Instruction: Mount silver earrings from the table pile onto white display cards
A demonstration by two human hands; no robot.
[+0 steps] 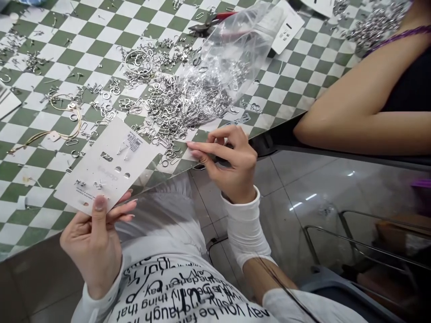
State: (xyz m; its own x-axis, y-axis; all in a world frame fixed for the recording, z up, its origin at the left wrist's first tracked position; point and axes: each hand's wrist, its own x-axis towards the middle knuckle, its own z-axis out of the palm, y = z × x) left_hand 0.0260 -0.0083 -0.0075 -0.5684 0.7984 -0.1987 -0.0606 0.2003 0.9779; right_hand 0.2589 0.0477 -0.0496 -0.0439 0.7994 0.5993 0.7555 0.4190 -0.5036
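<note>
My left hand grips a white jewelry card by its lower end, thumb on top and fingers beneath. The card is tilted over the table's near edge; it has punched slots, a barcode label and small metal pieces fixed in it. Thumb and index finger of my right hand are pinched together beside the table edge. Whatever is between those fingertips is too small to make out. Just beyond them spreads a heap of silver metal findings, loops and clips among them.
A clear plastic bag lies over part of the heap. Behind it are red-handled pliers and another white card. Thin cords lie at left on the checkered tablecloth. Another person's arm rests at right.
</note>
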